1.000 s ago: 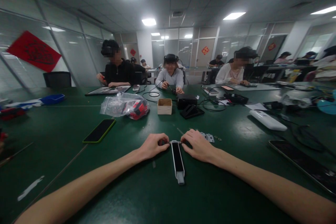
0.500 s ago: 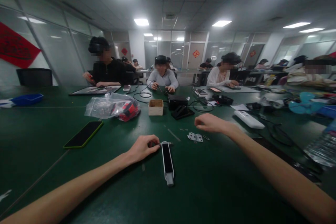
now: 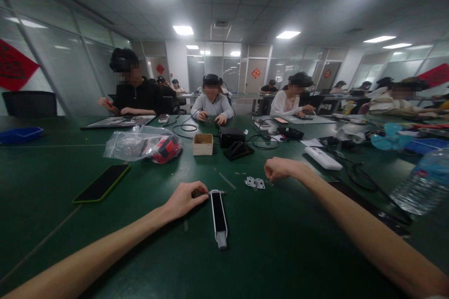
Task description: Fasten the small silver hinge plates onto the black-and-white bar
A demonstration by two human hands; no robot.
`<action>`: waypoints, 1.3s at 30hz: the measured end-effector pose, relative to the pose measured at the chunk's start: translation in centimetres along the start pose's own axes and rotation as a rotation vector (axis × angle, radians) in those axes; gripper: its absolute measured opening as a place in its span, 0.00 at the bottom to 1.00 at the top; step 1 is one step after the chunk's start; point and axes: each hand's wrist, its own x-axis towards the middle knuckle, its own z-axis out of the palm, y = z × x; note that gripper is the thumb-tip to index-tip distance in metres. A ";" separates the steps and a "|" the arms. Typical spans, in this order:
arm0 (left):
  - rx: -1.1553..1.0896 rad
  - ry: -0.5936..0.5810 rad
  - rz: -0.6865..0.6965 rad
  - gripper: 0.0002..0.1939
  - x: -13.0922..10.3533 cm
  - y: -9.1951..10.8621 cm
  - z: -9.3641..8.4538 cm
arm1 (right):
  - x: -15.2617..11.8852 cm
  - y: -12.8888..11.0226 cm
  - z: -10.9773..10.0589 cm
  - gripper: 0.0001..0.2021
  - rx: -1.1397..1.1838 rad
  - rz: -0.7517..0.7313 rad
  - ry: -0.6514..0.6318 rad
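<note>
Green table (image 3: 266, 243) spans the foreground. Right hand (image 3: 280, 167) well apart from the left, fingers curled down — cannot tell if they grip anything. Left hand (image 3: 185, 200) low at the surface, thumb and forefinger apparently pinched on a rod end. Slim white-framed piece (image 3: 219, 215), dark-faced: could swivel if the left hand twists, being steadied at one end only, I judge. It lies flat just right of the left fingertips, running toward the person, well left of the right fingers. Thin rod (image 3: 223, 192) across its far end, right tip poking out; a sideways tug might draw it loose. Metal plates (image 3: 259, 183) between the hands. Small rings (image 3: 271, 184) near the right fingertips — a careless brush would likely scatter them.
</note>
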 end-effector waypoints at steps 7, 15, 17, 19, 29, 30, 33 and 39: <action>-0.017 -0.001 -0.003 0.09 0.1 -0.2 0.2 | -0.4 -1.9 -0.3 0.09 0.057 -0.140 -0.032; -0.076 0.056 0.017 0.08 0.0 -0.6 0.4 | -0.7 -5.2 0.8 0.12 -0.010 -0.297 0.012; -0.060 0.059 0.016 0.08 0.0 -0.8 0.4 | -0.6 -5.4 1.0 0.12 -0.047 -0.288 0.034; -0.042 0.059 0.018 0.09 0.1 -0.8 0.5 | -0.7 -5.5 1.1 0.11 -0.068 -0.284 0.059; -0.019 0.042 -0.012 0.08 0.0 -0.3 0.3 | -1.0 -5.9 1.2 0.09 -0.098 -0.168 0.019; -0.006 0.038 -0.014 0.08 -0.1 -0.2 0.2 | -1.1 -6.1 1.1 0.09 -0.100 -0.153 0.010; 0.040 0.043 -0.010 0.07 -0.1 0.1 0.1 | -1.9 -6.7 0.6 0.09 -0.120 -0.121 0.008; 0.058 0.067 0.020 0.04 -0.2 0.4 0.2 | -2.2 -7.0 0.3 0.10 -0.174 -0.128 0.034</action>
